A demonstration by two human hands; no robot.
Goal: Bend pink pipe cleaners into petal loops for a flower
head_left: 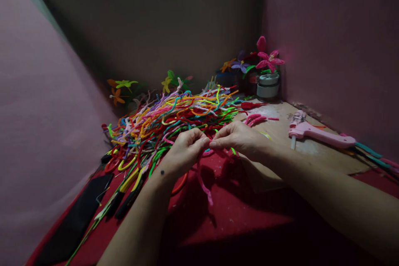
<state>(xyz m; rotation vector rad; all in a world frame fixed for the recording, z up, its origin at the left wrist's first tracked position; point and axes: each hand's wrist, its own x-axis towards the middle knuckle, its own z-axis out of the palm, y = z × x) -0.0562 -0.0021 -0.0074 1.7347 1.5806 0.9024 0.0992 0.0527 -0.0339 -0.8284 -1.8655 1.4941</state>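
My left hand (190, 145) and my right hand (232, 139) meet fingertip to fingertip over the red cloth, both pinched closed. Between them is a pink pipe cleaner (204, 183), whose free end dangles below my left fingers; the part inside the pinch is hidden. Just behind my hands lies a big tangled heap of pipe cleaners (183, 108) in many colours. Beyond my right wrist, several bent pink pipe cleaner pieces (257, 119) rest on a tan board.
A pink glue gun (324, 133) lies on the board (324, 160) at right. Pipe-cleaner flowers (269, 60) stand at the back by a pale container (268, 87). At left are yellow-and-black-handled pliers (131, 191) and a dark flat phone-like slab (75, 220). Walls rise on both sides.
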